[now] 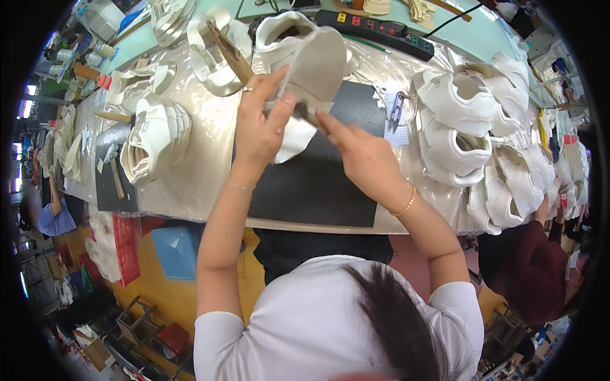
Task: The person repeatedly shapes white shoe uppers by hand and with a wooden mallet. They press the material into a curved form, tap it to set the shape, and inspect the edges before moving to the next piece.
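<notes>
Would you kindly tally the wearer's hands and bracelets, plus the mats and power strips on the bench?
Bare left hand and bare right hand: 2
Thin chain bracelets: 2
Flat black mats: 2
Long black plastic power strip: 1
Total: 7

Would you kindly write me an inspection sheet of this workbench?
Surface: bench under glossy plastic film; black mat in front of the person.
Job's things: white shoe piece raised above bench height; blurred brown object at its lower edge; wooden stick by the left hand.
Clutter: white shoe uppers on both sides; dark snips on paper at right.
Hands: left holds the white shoe piece; right hand at the brown object, grip unclear.
Cables: black cable at the power strip, far side.
Surroundings: red crate at left; co-worker's dark red sleeve at right.
</notes>
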`<state>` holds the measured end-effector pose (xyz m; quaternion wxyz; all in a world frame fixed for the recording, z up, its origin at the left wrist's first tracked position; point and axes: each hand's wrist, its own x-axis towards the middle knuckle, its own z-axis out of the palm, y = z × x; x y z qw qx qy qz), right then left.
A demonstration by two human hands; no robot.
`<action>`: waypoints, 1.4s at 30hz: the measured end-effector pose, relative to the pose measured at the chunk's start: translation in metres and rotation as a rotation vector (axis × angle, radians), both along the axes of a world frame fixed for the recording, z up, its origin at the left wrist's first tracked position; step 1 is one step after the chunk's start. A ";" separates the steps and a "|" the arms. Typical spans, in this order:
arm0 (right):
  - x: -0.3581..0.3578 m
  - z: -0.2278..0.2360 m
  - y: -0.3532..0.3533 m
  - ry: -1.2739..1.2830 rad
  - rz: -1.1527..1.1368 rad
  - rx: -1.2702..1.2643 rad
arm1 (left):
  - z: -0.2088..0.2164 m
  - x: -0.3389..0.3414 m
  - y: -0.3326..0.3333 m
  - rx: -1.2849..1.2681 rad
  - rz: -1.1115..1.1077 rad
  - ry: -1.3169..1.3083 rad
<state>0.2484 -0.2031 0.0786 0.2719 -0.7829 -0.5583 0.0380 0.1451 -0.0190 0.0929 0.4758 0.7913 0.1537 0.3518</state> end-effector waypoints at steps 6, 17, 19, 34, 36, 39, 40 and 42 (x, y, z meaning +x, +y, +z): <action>-0.004 -0.003 0.008 0.024 -0.013 -0.190 | -0.006 -0.017 0.001 -0.047 -0.003 -0.063; -0.007 0.001 0.011 -0.076 0.030 -0.265 | -0.031 -0.048 -0.011 -0.014 0.105 -0.185; -0.011 0.000 0.010 0.021 0.062 0.041 | -0.038 -0.055 -0.016 -0.062 0.098 -0.199; -0.025 -0.002 0.011 0.018 0.125 -0.215 | -0.085 -0.097 -0.039 -0.141 0.149 -0.192; -0.027 -0.001 0.010 0.012 0.100 -0.084 | -0.088 -0.101 -0.043 -0.203 0.138 -0.186; -0.030 0.001 0.008 0.071 0.162 0.008 | -0.088 -0.109 -0.047 -0.229 0.117 -0.128; -0.031 0.001 0.008 0.039 0.194 -0.147 | -0.086 -0.113 -0.048 -0.158 0.125 -0.089; -0.032 0.000 0.008 -0.011 0.171 -0.239 | -0.082 -0.121 -0.048 0.073 0.124 -0.025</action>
